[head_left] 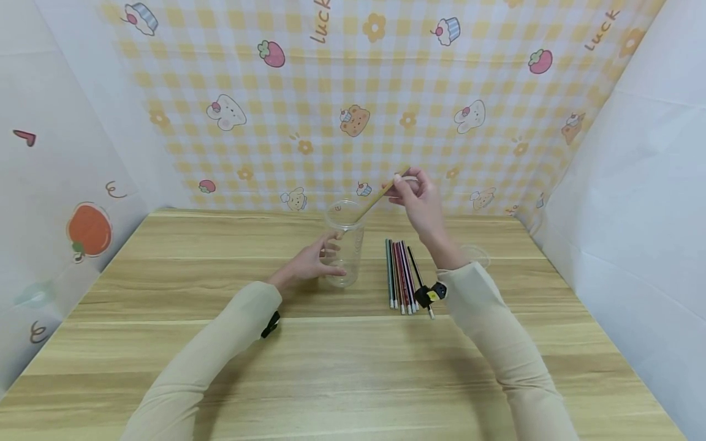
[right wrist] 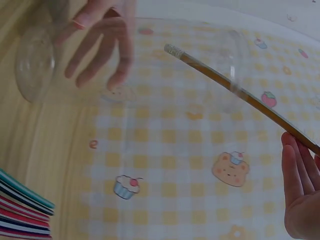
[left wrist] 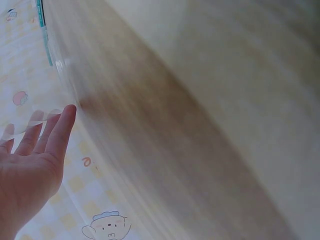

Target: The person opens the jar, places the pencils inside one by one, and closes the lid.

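Note:
A clear plastic cup (head_left: 357, 245) stands upright on the table. My left hand (head_left: 309, 262) holds its side, thumb toward the front and fingers behind the wall; those fingers (right wrist: 100, 57) show through the plastic in the right wrist view. Above and right of the cup, my right hand (head_left: 423, 205) pinches a yellow pencil (head_left: 380, 195) near its upper end. The pencil slants down through the cup's mouth, its eraser end (right wrist: 175, 50) inside, above the bottom. In the left wrist view, the left hand (left wrist: 37, 170) has its fingers extended against the clear wall.
Several dark, red and teal pencils (head_left: 401, 275) lie side by side right of the cup, erasers toward me. One black pencil (head_left: 415, 266) lies slightly apart at an angle. A clear round lid (head_left: 478, 253) rests beyond the right forearm. A checked cloth (head_left: 309, 86) hangs behind the table.

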Available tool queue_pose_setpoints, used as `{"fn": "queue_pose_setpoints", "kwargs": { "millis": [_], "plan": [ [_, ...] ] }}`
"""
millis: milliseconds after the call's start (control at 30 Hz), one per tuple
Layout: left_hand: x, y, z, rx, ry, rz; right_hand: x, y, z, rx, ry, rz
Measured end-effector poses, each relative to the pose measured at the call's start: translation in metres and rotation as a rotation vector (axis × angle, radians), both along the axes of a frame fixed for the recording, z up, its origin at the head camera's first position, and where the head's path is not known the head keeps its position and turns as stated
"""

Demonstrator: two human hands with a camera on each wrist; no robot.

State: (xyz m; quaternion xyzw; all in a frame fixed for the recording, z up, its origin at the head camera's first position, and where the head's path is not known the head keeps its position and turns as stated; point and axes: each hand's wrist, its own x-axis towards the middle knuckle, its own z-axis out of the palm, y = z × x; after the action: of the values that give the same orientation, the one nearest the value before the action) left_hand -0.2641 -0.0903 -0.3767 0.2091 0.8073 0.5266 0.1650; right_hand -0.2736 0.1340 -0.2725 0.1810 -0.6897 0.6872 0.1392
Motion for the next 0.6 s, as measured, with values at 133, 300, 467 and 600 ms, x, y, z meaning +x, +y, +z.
{"fn": "queue_pose_setpoints", "kwargs": {
  "millis": [133,300,467,600],
  "plan": [
    [0.001,0.000,0.001,0.008,0.000,0.002,0.000,-0.005,-0.010,0.049,-0.023,-0.014],
    [0.003,-0.001,0.003,0.006,-0.017,0.002,-0.001,-0.010,-0.018,0.111,-0.020,-0.036],
    [-0.005,-0.001,-0.010,0.006,0.003,0.011,-0.001,-0.013,-0.025,0.146,-0.002,-0.003],
    [-0.015,0.000,-0.026,0.009,0.018,0.039,-0.003,-0.014,-0.030,0.172,0.001,-0.001]
  ]
}}
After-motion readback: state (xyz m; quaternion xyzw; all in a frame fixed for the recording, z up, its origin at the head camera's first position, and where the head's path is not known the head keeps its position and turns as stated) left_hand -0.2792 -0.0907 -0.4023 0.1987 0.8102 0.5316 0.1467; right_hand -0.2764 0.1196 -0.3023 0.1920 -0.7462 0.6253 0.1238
